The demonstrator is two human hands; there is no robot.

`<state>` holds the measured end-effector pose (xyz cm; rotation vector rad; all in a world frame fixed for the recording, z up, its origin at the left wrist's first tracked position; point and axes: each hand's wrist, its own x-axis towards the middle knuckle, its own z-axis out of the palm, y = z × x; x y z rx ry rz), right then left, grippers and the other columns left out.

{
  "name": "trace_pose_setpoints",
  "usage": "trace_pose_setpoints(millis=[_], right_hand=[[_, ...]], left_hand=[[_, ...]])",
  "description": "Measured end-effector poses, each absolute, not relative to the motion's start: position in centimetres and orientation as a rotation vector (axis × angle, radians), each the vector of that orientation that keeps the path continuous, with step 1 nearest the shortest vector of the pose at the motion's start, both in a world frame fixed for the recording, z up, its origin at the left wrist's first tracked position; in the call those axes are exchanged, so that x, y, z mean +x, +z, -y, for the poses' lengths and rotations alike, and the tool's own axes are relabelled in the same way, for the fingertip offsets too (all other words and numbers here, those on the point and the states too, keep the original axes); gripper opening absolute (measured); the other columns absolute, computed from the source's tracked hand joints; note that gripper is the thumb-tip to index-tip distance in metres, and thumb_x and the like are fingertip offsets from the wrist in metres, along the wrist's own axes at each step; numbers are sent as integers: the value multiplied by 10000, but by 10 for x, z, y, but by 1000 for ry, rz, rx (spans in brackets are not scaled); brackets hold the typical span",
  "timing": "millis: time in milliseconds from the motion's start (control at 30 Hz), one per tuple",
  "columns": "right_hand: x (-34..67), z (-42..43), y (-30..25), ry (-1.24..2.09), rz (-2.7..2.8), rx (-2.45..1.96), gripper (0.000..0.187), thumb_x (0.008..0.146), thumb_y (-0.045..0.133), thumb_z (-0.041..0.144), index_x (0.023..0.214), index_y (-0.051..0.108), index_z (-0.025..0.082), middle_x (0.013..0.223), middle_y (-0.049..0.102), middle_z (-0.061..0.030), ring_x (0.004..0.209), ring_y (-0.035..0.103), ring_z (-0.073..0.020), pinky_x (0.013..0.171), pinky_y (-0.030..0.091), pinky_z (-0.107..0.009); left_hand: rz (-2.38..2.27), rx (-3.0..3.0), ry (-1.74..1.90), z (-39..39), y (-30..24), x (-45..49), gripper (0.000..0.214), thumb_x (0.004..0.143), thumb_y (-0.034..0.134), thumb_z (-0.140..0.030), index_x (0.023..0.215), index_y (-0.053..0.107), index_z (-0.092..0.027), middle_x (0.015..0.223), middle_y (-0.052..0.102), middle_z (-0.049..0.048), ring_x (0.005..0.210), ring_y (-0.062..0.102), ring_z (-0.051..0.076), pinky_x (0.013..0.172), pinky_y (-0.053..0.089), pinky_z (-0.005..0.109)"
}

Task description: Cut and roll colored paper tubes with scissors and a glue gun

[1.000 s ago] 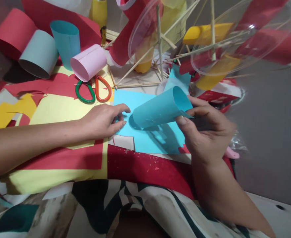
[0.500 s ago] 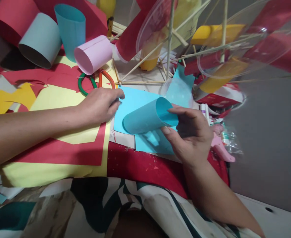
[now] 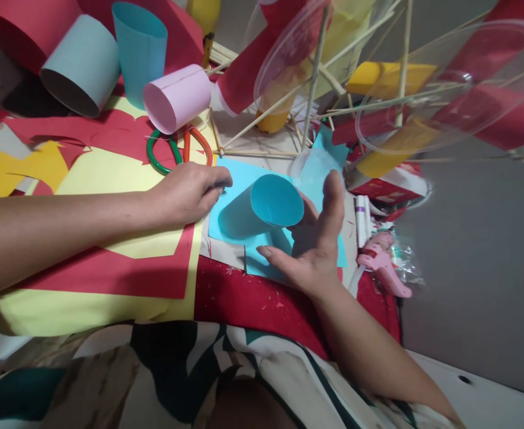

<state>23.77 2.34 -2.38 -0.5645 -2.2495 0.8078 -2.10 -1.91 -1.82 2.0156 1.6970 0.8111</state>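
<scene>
Left of the blue tube [image 3: 262, 205], our left hand [image 3: 188, 192] curls, grip unclear. At the tube's right, our right hand [image 3: 314, 244] spreads wide.

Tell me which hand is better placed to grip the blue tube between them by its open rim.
The right hand, I'd judge: its thumb and fingers are spread right beside the open rim of the tube. The left hand has curled fingers and sits nearer the other end.

Blue paper tube [image 3: 262, 205], hollow, slanting in view; round mouth facing camera, far end over blue sheet [image 3: 239, 170].
</scene>
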Motion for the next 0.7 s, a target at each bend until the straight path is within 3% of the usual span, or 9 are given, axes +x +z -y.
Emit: trace_pose_setpoints(millis=[100, 200, 333, 467, 567, 700], right_hand=[[231, -29, -27, 731, 2241, -484, 1084, 879, 746, 576, 1671, 23, 417, 1637, 396, -98, 1543, 375, -326, 1149, 490, -526], [224, -34, -33, 668, 2190, -379, 1120, 804, 811, 593, 1662, 107, 438, 1675, 327, -66, 1569, 308, -372, 1196, 413, -604], [222, -32, -35, 581, 2180, -379, 877, 837, 804, 518, 1590, 368, 404, 1565, 473, -81, 1470, 455, -395, 1174, 412, -654], [224, -25, -27, 533, 2136, -433, 530, 890, 780, 355, 1394, 619, 362, 1266, 669, -70, 1261, 629, -330, 1063, 526, -561], [224, -21, -24, 474, 2085, -495, 420, 885, 786, 348, 1294, 697, 322, 1111, 694, -67, 1112, 673, -287, 959, 576, -476], [222, -17, -22, 426, 2085, -545, 402, 905, 760, 391, 1293, 689, 313, 1126, 689, -83, 1072, 665, -287, 950, 566, -485]], left_hand=[[-1702, 2052, 793, 19, -18, -21, 336, 929, 523, -204, 1169, 756, -173, 988, 793, 72, 885, 730, 226, 844, 557, 362], [-1693, 2072, 762, 19, -15, -20, 344, 932, 511, -195, 1179, 749, -168, 999, 793, 80, 900, 729, 228, 831, 546, 349], [-1683, 2078, 746, 19, -14, -20, 322, 929, 515, -181, 1146, 752, -165, 961, 784, 79, 863, 721, 225, 789, 527, 340], [-1652, 2103, 735, 18, -15, -20, 291, 898, 552, -176, 1108, 754, -170, 896, 762, 60, 827, 706, 212, 765, 507, 322], [-1599, 2147, 666, 18, -15, -21, 284, 866, 581, -171, 1091, 753, -171, 944, 758, 67, 886, 706, 223, 781, 497, 320], [-1512, 2205, 561, 16, -13, -24, 294, 843, 607, -184, 1100, 750, -183, 1054, 752, 80, 962, 695, 239, 805, 491, 323]])
